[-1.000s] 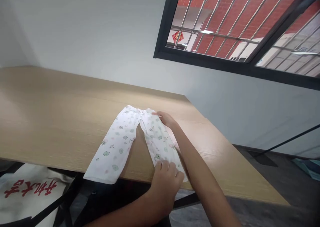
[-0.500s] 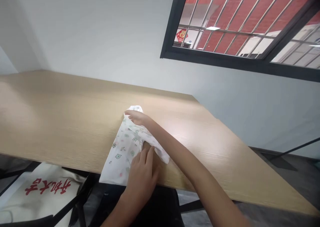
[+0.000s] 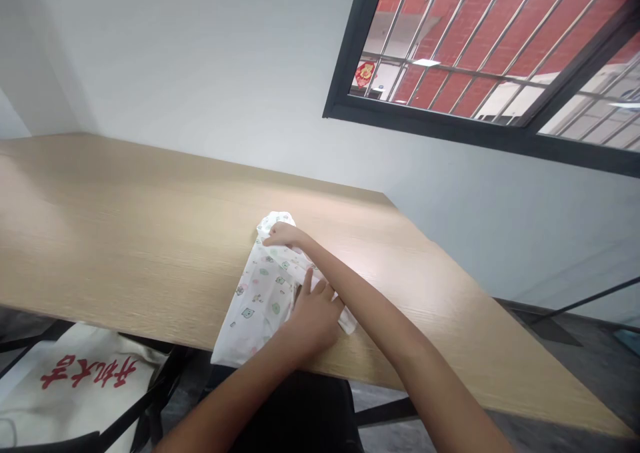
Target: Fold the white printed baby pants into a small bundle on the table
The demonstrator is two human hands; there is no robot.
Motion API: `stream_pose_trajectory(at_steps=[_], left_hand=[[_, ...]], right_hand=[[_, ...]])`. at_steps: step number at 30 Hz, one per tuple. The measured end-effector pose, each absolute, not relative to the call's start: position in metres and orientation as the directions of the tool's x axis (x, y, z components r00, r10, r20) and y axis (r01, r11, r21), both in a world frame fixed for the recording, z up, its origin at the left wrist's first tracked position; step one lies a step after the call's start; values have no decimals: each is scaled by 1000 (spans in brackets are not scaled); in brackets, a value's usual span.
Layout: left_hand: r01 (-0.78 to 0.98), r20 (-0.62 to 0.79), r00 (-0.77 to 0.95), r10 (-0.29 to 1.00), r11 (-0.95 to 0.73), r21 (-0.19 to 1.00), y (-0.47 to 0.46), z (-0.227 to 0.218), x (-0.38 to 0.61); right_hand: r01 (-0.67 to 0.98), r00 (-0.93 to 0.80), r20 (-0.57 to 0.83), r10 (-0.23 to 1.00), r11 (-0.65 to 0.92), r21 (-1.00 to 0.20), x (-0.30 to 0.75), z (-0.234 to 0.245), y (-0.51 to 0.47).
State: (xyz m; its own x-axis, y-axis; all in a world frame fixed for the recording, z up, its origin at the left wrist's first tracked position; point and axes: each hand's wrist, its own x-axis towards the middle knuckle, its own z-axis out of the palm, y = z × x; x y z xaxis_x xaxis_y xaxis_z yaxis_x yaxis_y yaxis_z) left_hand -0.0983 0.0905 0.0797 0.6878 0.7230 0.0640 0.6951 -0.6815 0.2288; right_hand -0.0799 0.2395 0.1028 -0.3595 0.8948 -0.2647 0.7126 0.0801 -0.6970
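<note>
A pair of small white baby trousers (image 3: 260, 293) with a green and pink print lies on the wooden table (image 3: 125, 240), one leg folded over the other, its cuff end hanging over the near edge. My right hand (image 3: 281, 235) rests at the waistband end, fingers pressed on the cloth. My left hand (image 3: 314, 310) lies flat on the folded leg, fingers spread and stretched out.
A white wall runs behind the table, with a black-framed barred window (image 3: 480, 60) at the upper right. A white tote bag (image 3: 70, 386) with red characters sits below the table's near edge at the left. A dark seat (image 3: 300, 413) is under my arms.
The right leg of the trousers has been folded over onto the left leg. My left hand came up from the cuff onto the folded cloth, and my right hand shifted left along the waistband.
</note>
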Motion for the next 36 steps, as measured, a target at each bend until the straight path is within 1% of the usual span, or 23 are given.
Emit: stream_pose_trajectory(at_steps=[3, 6, 8, 9, 11, 13, 14, 16, 19, 21, 22, 24, 25, 26, 27, 28, 29, 30, 31, 32, 33, 35, 36], left_hand=[[743, 177, 562, 808, -587, 321, 87, 72, -141], [816, 115, 477, 871, -488, 311, 97, 66, -194], [819, 38, 499, 866, -485, 306, 107, 64, -220], [813, -6, 517, 856, -490, 314, 112, 65, -227], [811, -67, 532, 844, -486, 328, 131, 72, -231], [821, -70, 525, 848, -483, 305, 160, 80, -220], [828, -50, 515, 856, -482, 285, 178, 84, -211], [822, 9, 523, 853, -507, 260, 218, 87, -191], [795, 50, 556, 829, -549, 259, 264, 74, -167], [800, 71, 546, 835, -545, 250, 280, 59, -160], [808, 86, 532, 842, -536, 244, 283, 51, -159], [821, 116, 507, 854, -520, 235, 286, 38, -160], [823, 126, 502, 855, -518, 233, 286, 33, -161], [822, 131, 504, 854, -520, 232, 286, 31, -162], [818, 135, 508, 851, -525, 233, 286, 29, -163], [814, 137, 513, 847, -531, 234, 287, 29, -164], [810, 139, 519, 843, -537, 235, 288, 29, -164], [806, 140, 525, 840, -543, 234, 288, 29, -164], [803, 140, 531, 836, -549, 233, 289, 29, -164], [800, 140, 537, 832, -554, 230, 290, 29, -165], [797, 140, 543, 828, -561, 225, 290, 29, -165], [791, 134, 558, 819, -573, 212, 290, 29, -167], [789, 130, 564, 815, -579, 204, 289, 30, -168]], right_hand=[[655, -283, -162, 945, 67, -753, -51, 107, 234], [575, -156, -124, 980, -13, -818, -2, 112, 229], [535, -94, -169, 981, -94, -840, 35, 113, 220], [511, -90, -220, 971, -145, -847, 52, 111, 213], [414, -140, -355, 924, -271, -869, 79, 106, 194], [252, -202, -403, 893, -350, -902, 92, 99, 170], [177, -210, -379, 901, -346, -921, 94, 96, 157], [116, -156, -250, 956, -234, -965, 90, 90, 136], [189, -123, -105, 987, -80, -979, 80, 86, 111], [218, -99, -97, 990, -73, -973, 80, 89, 94], [216, -90, -145, 985, -123, -969, 82, 92, 84], [227, -139, -343, 929, -307, -924, 93, 103, 61], [273, -197, -461, 865, -403, -873, 99, 109, 49], [366, -237, -550, 801, -451, -814, 104, 115, 39], [486, -228, -581, 781, -426, -763, 107, 121, 32], [603, -172, -535, 827, -341, -721, 108, 126, 30], [708, -94, -412, 906, -230, -668, 107, 129, 33], [790, -32, -240, 970, -123, -601, 102, 129, 43], [844, -12, -74, 997, -29, -535, 94, 127, 58], [876, -30, 47, 998, 49, -480, 85, 122, 80], [881, -91, 82, 992, 119, -458, 74, 115, 105], [845, -314, 115, 943, 332, -420, 53, 97, 161], [835, -396, 117, 911, 410, -368, 46, 86, 187]])
